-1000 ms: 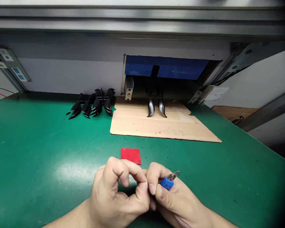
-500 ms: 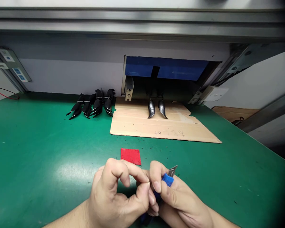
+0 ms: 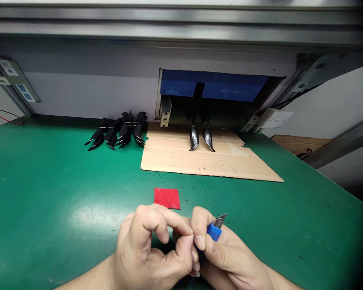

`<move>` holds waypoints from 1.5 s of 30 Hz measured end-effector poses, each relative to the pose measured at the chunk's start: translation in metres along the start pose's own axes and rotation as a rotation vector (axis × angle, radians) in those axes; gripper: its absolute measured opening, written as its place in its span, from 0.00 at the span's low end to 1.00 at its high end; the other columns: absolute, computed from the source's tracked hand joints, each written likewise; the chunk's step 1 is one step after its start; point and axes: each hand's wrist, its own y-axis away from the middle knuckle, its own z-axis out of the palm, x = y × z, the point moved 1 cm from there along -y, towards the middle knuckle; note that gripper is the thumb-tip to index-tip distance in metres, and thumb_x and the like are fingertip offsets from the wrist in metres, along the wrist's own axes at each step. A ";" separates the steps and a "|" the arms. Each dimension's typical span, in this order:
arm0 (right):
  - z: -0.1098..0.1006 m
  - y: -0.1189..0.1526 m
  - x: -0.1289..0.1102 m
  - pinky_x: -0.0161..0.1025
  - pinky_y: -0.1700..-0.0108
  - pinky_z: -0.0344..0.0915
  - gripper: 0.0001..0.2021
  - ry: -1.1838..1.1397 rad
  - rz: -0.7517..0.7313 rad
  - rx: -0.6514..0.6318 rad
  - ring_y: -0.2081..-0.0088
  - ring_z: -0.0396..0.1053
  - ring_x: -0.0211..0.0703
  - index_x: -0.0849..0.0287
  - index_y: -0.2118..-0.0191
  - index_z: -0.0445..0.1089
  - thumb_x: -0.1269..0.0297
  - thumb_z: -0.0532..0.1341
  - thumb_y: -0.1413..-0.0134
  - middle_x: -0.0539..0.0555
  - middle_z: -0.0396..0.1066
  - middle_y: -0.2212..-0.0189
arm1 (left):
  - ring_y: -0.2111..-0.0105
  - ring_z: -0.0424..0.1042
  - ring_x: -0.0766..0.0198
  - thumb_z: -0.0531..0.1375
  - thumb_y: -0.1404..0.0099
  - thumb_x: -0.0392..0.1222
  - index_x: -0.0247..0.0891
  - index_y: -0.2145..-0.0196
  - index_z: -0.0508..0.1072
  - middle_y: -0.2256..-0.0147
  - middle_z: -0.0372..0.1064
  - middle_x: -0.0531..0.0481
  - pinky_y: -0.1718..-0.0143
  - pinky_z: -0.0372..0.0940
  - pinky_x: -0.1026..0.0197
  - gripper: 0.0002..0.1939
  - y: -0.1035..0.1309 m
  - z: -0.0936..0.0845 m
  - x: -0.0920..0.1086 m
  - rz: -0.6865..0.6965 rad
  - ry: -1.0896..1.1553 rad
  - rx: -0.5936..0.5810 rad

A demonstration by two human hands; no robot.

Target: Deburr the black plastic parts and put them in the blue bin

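A blue utility knife (image 3: 214, 231) is held in my right hand (image 3: 226, 253), its bare blade pointing up and away past the fingers. Thumb and forefinger of that hand are pressed together beside the knife. My left hand (image 3: 157, 249) is closed in a pinch, its thumb and index tips meeting right by the right fingertips. Whatever lies in the pinch is too small or too hidden to make out. Something dark shows under the hands, mostly covered by them. Just beyond the left hand lies a red square pad (image 3: 167, 198) with dark bits on it.
A cardboard sheet (image 3: 175, 157) lies at the back, with two glossy black wing-shaped pieces (image 3: 201, 139) on it under the opening. Several black curved pieces (image 3: 117, 131) sit to its left. Dark scraps dot the green table (image 3: 63, 181). A metal beam (image 3: 169, 30) spans above.
Both hands stay together and have shifted only slightly. The left pinch sits a touch farther right and lower. The knife remains in the right hand.
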 end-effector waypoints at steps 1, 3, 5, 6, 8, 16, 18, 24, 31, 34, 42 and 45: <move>0.000 0.000 0.000 0.31 0.68 0.55 0.15 0.007 -0.002 -0.001 0.70 0.59 0.36 0.59 0.68 0.61 0.57 0.65 0.39 0.50 0.62 0.72 | 0.78 0.72 0.69 0.59 0.45 0.22 0.42 0.68 0.50 0.70 0.72 0.55 0.74 0.70 0.67 0.21 0.000 0.000 0.000 -0.006 -0.006 0.003; 0.000 -0.001 0.001 0.31 0.68 0.55 0.15 0.017 -0.008 -0.009 0.70 0.59 0.36 0.60 0.68 0.61 0.58 0.65 0.39 0.50 0.62 0.72 | 0.78 0.72 0.69 0.59 0.44 0.22 0.42 0.68 0.50 0.71 0.72 0.55 0.75 0.69 0.68 0.21 0.001 -0.001 -0.001 -0.019 -0.015 -0.003; 0.001 -0.002 0.001 0.31 0.68 0.55 0.15 0.024 -0.012 0.003 0.70 0.59 0.36 0.60 0.68 0.61 0.57 0.65 0.38 0.50 0.62 0.72 | 0.78 0.71 0.68 0.59 0.44 0.23 0.42 0.68 0.49 0.72 0.71 0.55 0.75 0.68 0.67 0.21 0.001 -0.001 -0.002 -0.020 -0.038 -0.010; 0.001 -0.002 0.001 0.31 0.68 0.55 0.15 0.028 -0.012 0.013 0.70 0.59 0.36 0.60 0.68 0.61 0.57 0.65 0.38 0.50 0.62 0.72 | 0.77 0.71 0.68 0.59 0.44 0.24 0.42 0.68 0.49 0.72 0.71 0.55 0.75 0.68 0.67 0.21 0.001 -0.001 -0.002 -0.020 -0.051 -0.015; 0.001 -0.002 0.001 0.30 0.68 0.55 0.15 0.040 -0.009 0.033 0.70 0.59 0.36 0.60 0.68 0.61 0.57 0.65 0.39 0.50 0.61 0.72 | 0.77 0.71 0.67 0.58 0.44 0.24 0.42 0.68 0.49 0.73 0.70 0.56 0.74 0.69 0.66 0.21 0.001 0.000 -0.002 -0.027 -0.073 -0.017; 0.001 -0.001 0.003 0.30 0.68 0.55 0.15 0.067 -0.016 0.070 0.71 0.58 0.35 0.60 0.68 0.60 0.57 0.66 0.40 0.50 0.61 0.73 | 0.76 0.71 0.67 0.58 0.43 0.27 0.43 0.69 0.48 0.73 0.69 0.56 0.74 0.69 0.66 0.20 0.002 0.000 -0.002 -0.069 -0.131 -0.010; 0.002 -0.001 0.003 0.30 0.68 0.55 0.15 0.071 -0.016 0.069 0.71 0.58 0.35 0.60 0.68 0.61 0.57 0.66 0.40 0.49 0.60 0.73 | 0.76 0.71 0.67 0.58 0.43 0.27 0.43 0.69 0.47 0.74 0.69 0.56 0.74 0.69 0.66 0.20 0.002 0.000 -0.001 -0.066 -0.134 -0.005; 0.004 0.000 0.001 0.31 0.68 0.55 0.15 0.094 -0.033 0.063 0.70 0.58 0.36 0.60 0.68 0.61 0.57 0.65 0.39 0.50 0.61 0.72 | 0.76 0.72 0.67 0.58 0.43 0.27 0.43 0.69 0.48 0.73 0.69 0.57 0.73 0.69 0.65 0.20 0.001 -0.001 -0.001 -0.084 -0.108 -0.005; 0.001 -0.001 -0.004 0.33 0.66 0.55 0.15 0.175 -0.063 0.041 0.69 0.58 0.37 0.59 0.68 0.61 0.56 0.63 0.38 0.50 0.61 0.72 | 0.76 0.72 0.70 0.57 0.44 0.23 0.42 0.69 0.49 0.72 0.68 0.58 0.74 0.67 0.71 0.20 -0.003 -0.001 0.001 -0.054 -0.012 -0.018; 0.000 -0.002 -0.005 0.33 0.65 0.55 0.14 0.179 -0.059 0.037 0.69 0.58 0.38 0.59 0.68 0.61 0.57 0.63 0.37 0.51 0.61 0.71 | 0.76 0.72 0.71 0.56 0.44 0.22 0.42 0.68 0.49 0.72 0.68 0.58 0.74 0.67 0.71 0.20 -0.004 -0.001 0.001 -0.037 0.015 -0.027; 0.002 -0.001 -0.009 0.33 0.68 0.54 0.15 -0.052 -0.012 -0.046 0.72 0.55 0.37 0.58 0.68 0.58 0.57 0.64 0.39 0.50 0.59 0.73 | 0.75 0.72 0.68 0.58 0.44 0.24 0.41 0.67 0.52 0.71 0.70 0.54 0.71 0.68 0.68 0.19 0.001 -0.003 -0.001 0.026 -0.124 0.021; 0.002 0.000 -0.010 0.33 0.69 0.55 0.16 -0.097 -0.004 -0.080 0.73 0.55 0.36 0.58 0.69 0.56 0.57 0.62 0.38 0.49 0.58 0.75 | 0.74 0.72 0.68 0.59 0.44 0.24 0.41 0.66 0.52 0.72 0.70 0.54 0.70 0.67 0.67 0.19 0.002 -0.005 -0.001 0.046 -0.165 0.011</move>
